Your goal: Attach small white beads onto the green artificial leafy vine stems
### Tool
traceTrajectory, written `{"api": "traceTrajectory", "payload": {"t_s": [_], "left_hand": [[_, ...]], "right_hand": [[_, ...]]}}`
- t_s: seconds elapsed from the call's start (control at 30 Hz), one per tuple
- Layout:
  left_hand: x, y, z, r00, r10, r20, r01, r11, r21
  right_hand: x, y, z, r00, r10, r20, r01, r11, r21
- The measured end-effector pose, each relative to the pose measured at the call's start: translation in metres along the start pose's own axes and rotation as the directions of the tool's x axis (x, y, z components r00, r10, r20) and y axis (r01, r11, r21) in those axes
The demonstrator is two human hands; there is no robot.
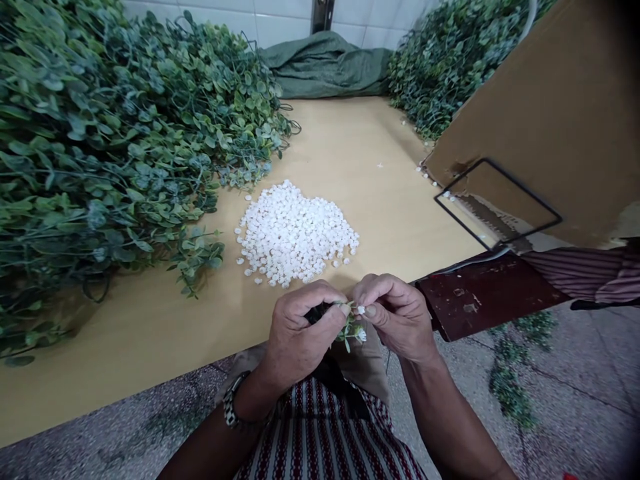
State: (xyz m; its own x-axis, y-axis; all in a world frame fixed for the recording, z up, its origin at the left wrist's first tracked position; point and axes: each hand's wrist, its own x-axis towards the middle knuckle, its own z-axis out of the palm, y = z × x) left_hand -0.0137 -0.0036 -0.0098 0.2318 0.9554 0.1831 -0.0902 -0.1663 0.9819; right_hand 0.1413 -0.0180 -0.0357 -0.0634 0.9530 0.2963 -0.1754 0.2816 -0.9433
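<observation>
My left hand (311, 327) is closed on a small artificial green sprig (349, 330), its thumb and forefinger pinching a stem near the table's front edge. Close against it, my right hand (397, 313) pinches a small white bead-like flower piece (361, 310) at the stem's tip. Another white piece (361, 335) sits lower on the sprig, among the leaves. Part of the sprig is hidden behind my left fingers. Just beyond my hands, a pile of small white pieces (297, 233) lies on the table (350, 133).
Artificial greenery (125, 127) is heaped along the left side, with more foliage (440, 60) at the back right. A green cloth bundle (330, 63) lies against the tiled wall. At right stand a cardboard sheet (550, 127) and a black wire frame (560, 219). Leaf sprigs (510, 380) lie on the floor.
</observation>
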Motion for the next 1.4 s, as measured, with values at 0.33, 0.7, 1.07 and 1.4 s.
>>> {"api": "traceTrajectory", "payload": {"t_s": [0.33, 0.7, 1.07, 1.4], "left_hand": [[0.001, 0.000, -0.003, 0.997, 0.028, 0.068, -0.029, 0.999, 0.016], [0.001, -0.004, -0.005, 0.989, 0.080, 0.123, -0.091, 0.992, 0.087], [-0.001, -0.007, -0.005, 0.982, 0.094, 0.164, -0.107, 0.992, 0.071], [0.002, -0.007, -0.008, 0.975, 0.088, 0.204, -0.102, 0.993, 0.055]], "right_hand": [[0.001, -0.003, -0.002, 0.997, -0.028, 0.079, 0.024, 0.998, 0.053], [-0.001, -0.005, -0.005, 0.996, 0.017, 0.091, -0.016, 1.000, -0.006], [-0.004, -0.004, -0.007, 0.987, 0.120, 0.110, -0.124, 0.992, 0.033], [-0.003, -0.005, -0.011, 0.977, 0.159, 0.142, -0.158, 0.987, -0.016]]}}
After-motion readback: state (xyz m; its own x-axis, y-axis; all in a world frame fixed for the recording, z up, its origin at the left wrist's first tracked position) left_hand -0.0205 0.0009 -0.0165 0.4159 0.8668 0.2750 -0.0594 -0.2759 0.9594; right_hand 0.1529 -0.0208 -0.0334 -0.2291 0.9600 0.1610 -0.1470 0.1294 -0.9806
